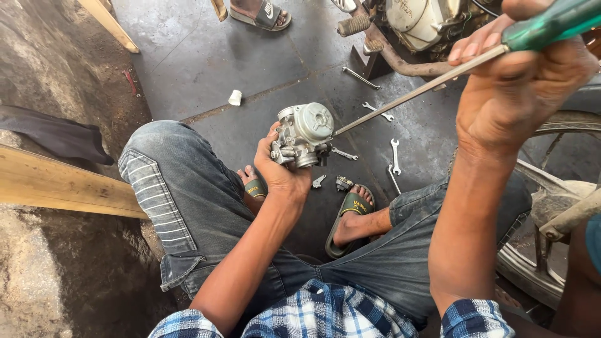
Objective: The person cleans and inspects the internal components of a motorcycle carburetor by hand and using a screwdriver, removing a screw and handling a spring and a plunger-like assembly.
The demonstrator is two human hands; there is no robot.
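Workshop floor, spanners at two o'clock. Left hand clasps carburettor, centre; right hand grips green-handled screwdriver, tip at its side. Risk: blade may slip, gouging the fingers.

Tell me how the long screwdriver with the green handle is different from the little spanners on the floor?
The long green-handled screwdriver is gripped in the right hand, raised off the ground; the small silver spanners lie loose on the dark concrete floor, untouched. The screwdriver is one thin straight rod whose tip meets the grey metal carburettor held by the left hand; the spanners are short and flat with forked ends. Both are metal tools.
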